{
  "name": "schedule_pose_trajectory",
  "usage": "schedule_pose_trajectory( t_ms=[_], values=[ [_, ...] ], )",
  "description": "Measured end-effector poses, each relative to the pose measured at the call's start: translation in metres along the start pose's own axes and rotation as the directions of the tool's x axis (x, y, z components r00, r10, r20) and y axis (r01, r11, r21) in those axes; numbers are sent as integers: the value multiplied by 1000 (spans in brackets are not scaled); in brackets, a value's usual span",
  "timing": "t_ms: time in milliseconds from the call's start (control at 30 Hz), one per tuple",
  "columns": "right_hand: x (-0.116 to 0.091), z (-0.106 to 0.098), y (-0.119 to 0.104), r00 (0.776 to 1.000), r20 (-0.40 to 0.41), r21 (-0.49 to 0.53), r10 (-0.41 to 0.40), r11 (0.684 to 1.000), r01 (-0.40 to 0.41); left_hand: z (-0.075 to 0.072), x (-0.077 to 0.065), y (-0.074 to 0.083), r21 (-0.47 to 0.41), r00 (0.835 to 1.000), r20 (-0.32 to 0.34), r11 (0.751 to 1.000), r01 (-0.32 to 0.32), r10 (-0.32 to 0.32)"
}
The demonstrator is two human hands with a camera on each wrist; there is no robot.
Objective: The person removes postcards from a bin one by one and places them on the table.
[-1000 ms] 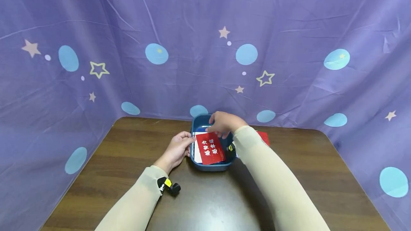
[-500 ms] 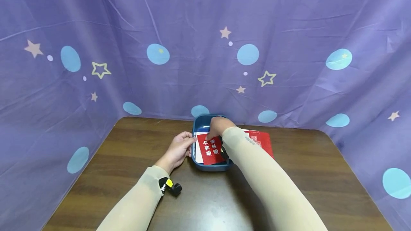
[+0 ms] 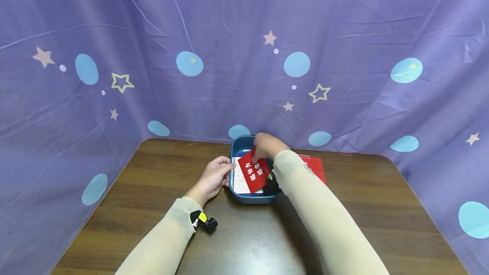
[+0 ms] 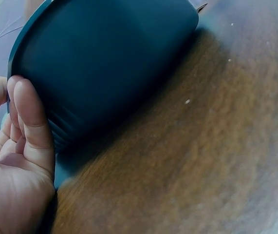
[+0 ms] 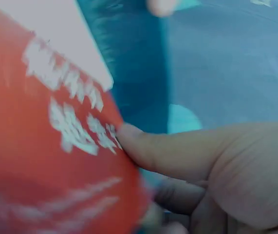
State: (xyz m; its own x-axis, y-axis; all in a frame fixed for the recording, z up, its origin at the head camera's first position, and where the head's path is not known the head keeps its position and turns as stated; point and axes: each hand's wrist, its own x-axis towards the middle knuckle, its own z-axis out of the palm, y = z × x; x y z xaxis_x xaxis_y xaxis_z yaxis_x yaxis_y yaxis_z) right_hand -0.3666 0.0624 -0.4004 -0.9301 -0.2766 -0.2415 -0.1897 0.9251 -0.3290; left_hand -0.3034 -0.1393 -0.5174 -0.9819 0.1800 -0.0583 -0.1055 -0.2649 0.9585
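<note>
My left hand (image 3: 212, 177) grips the left rim of a dark blue plastic bin (image 3: 254, 200), with the thumb over the edge and the fingers against the outside wall, as the left wrist view also shows. Over the bin, my right hand (image 3: 268, 145) pinches a red card (image 3: 252, 176) with white characters by its edge. The card is tilted. Below it, a white card (image 3: 239, 183) lies in the bin. In the right wrist view the thumb presses on the red card's face; the other fingers are partly hidden behind it.
To the right of the bin, a red-and-white printed sheet (image 3: 318, 170) lies on the wooden table (image 3: 366, 207), partly covered by the right forearm. A purple patterned curtain (image 3: 237, 92) hangs right behind the table's back edge.
My right hand has reached down into the bin, taken hold of the red card and raised and turned it, baring more of the white card. The left hand has stayed on the rim.
</note>
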Motion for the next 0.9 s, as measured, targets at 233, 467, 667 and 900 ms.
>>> schedule_pose_trajectory(
  t_ms=[233, 467, 667, 900],
  values=[
    [-11, -17, 21, 998, -59, 211, -1, 977, 14, 0, 1, 0, 16, 1000, -6, 1000, 13, -13],
    [-30, -28, 58, 994, -102, 487, 35, 873, 19, 1, -1, 1, 20, 1000, -7, 1000, 12, -12],
    [-46, -26, 100, 988, -146, 662, 44, 747, 65, 2, -2, 0, 22, 1000, -6, 1000, 18, -18],
    [-59, -26, 150, 970, -232, 710, 79, 695, 113, 1, -1, 2, 36, 1000, -6, 999, 15, -15]
  ],
)
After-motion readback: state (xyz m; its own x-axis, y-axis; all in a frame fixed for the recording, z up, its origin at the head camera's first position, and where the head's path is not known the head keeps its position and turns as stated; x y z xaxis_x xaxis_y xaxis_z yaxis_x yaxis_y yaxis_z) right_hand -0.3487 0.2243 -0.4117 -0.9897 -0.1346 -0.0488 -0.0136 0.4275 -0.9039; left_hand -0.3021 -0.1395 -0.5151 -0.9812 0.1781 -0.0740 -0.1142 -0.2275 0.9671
